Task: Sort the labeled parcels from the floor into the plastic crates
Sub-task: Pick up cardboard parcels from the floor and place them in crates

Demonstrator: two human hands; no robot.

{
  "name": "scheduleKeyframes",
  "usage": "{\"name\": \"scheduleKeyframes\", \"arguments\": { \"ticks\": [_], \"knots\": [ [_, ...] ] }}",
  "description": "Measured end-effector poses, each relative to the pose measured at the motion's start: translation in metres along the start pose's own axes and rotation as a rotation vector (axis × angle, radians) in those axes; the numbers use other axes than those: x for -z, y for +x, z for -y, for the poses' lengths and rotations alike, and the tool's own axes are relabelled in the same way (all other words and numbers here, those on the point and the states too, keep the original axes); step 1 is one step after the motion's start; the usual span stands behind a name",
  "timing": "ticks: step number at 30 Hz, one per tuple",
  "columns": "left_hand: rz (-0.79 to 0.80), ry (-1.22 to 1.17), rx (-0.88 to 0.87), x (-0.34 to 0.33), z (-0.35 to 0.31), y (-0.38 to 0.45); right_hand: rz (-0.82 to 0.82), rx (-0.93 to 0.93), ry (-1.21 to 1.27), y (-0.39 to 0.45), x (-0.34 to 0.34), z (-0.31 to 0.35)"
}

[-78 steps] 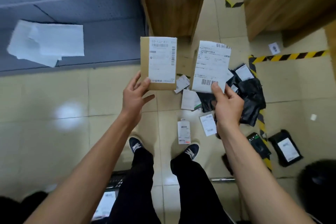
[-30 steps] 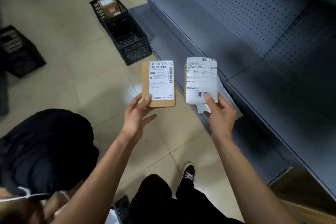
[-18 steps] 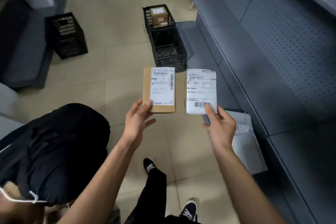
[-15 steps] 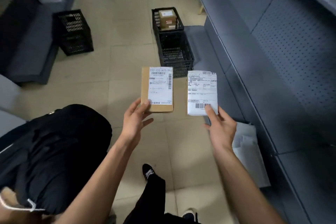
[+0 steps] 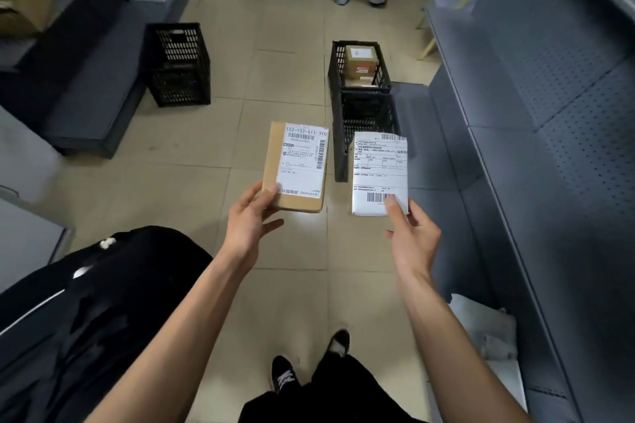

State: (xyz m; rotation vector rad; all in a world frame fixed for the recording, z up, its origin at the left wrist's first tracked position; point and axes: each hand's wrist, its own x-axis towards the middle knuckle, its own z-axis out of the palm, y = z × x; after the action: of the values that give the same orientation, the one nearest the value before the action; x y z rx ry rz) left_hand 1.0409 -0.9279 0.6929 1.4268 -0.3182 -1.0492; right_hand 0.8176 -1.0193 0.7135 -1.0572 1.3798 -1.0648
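Two parcels are held up over the tiled floor (image 5: pixel 285 79). At far left a black plastic crate (image 5: pixel 178 63) stands by the shelving. The left hand (image 5: pixel 249 221) pinches the bottom corner of a brown cardboard parcel (image 5: pixel 295 166), which rises above its fingers. The right hand (image 5: pixel 410 237) grips a white-labelled parcel (image 5: pixel 379 173) by its lower edge, thumb on the barcode. Beyond it stand two more black crates (image 5: pixel 366 113), the farther holding boxes (image 5: pixel 360 62).

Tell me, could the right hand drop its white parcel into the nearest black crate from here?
Probably yes: the right hand holds the white parcel just short of the nearest crate, whose top looks open.
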Motion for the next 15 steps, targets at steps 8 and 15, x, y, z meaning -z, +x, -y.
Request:
{"name": "scheduleKeyframes", "arguments": {
  "ticks": [8, 15],
  "knots": [
    [-0.053, 0.032, 0.012, -0.033, -0.019, 0.106, 0.033, -0.026, -0.019, 0.110, -0.053, 0.001],
    [-0.096, 0.020, 0.017, -0.077, -0.063, 0.199, 0.041, -0.045, 0.034, 0.219, -0.096, 0.026]
  ]
}}
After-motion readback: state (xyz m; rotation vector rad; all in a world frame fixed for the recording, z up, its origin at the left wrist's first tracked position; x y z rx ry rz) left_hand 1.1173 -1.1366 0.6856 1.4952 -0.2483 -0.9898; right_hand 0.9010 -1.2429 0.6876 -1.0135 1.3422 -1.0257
